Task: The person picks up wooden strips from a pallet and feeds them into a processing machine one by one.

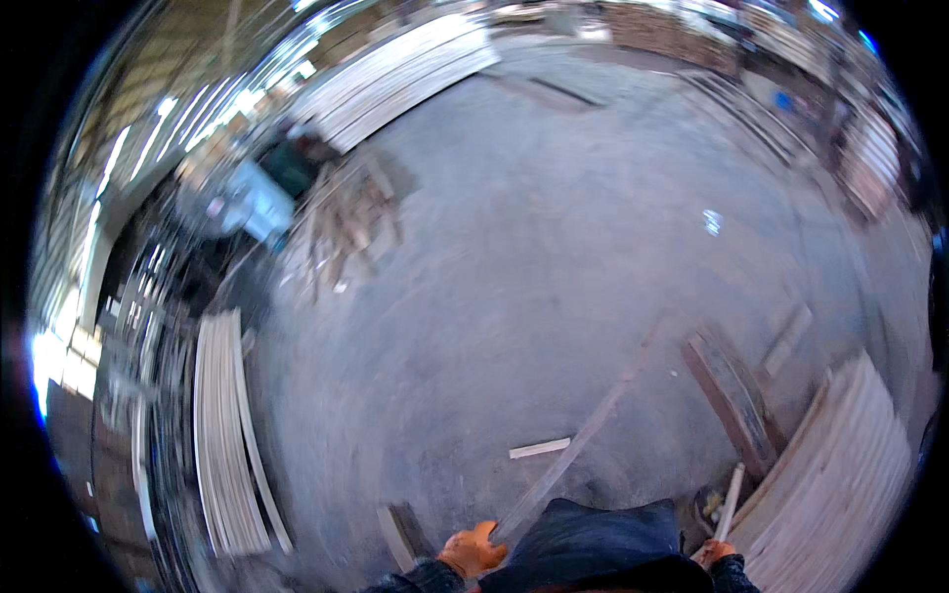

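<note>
My left hand [472, 551], in an orange glove, is at the lower edge, closed around the near end of a long thin wooden strip [578, 442]. The strip runs away from me to the upper right, and its far end is blurred. At the lower right my right hand [714, 554], also gloved in orange, grips a short pale wooden stick [731, 501] that points upward. Between the two hands, dark clothing covers part of the view. A small pale piece of wood [540, 449] lies on the floor beside the long strip.
A stack of pale boards [825, 484] stands close at my right, next to a dark beam [732, 400]. Long slats [225, 435] lie at the left. Scrap wood [351, 222] is piled near a blue machine [259, 201]. A large board stack [395, 79] stands farther back.
</note>
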Tool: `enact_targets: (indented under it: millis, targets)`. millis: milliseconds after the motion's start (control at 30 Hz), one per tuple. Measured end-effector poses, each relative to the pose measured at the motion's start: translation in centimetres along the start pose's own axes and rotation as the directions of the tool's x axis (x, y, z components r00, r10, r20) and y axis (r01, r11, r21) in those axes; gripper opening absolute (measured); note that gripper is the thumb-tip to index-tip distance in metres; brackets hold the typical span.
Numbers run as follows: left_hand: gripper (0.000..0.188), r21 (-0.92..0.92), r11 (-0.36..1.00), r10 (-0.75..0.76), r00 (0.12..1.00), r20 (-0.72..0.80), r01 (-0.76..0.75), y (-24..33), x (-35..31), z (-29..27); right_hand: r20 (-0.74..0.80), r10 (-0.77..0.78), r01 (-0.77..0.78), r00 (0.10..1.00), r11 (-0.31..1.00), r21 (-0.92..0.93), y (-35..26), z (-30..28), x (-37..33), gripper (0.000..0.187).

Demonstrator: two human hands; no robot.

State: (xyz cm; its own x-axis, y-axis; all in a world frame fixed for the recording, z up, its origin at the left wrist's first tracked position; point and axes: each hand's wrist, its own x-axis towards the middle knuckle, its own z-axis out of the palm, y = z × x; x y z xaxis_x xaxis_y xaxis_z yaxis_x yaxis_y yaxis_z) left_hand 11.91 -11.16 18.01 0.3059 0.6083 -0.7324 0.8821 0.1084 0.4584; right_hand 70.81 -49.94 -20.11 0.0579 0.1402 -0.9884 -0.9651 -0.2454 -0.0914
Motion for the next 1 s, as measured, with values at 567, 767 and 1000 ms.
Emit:
enact_targets:
  millis: [567, 767, 1000]
  targets:
    - [0.080, -0.257, 0.885, -0.206, 0.168, -0.964, -0.388, -11.6, 17.7, -52.8, 0.231, -0.056, 0.236, 0.971, 0.340, -0.910, -11.1, 50.9, 1.5, 0.020]
    - [0.075, 0.255, 0.952, 0.210, -0.242, -0.947, -0.171, -5.8, 36.9, -60.3, -0.094, 0.285, -0.188, 0.954, 0.323, -0.927, -20.1, 63.3, 6.4, 0.018]
    - [0.089, -0.792, 0.480, -0.703, 0.705, -0.091, 0.376, -19.3, 35.9, -11.9, 0.270, 0.595, 0.383, 0.757, -0.069, -0.921, 4.4, 108.6, 0.6, 0.027]
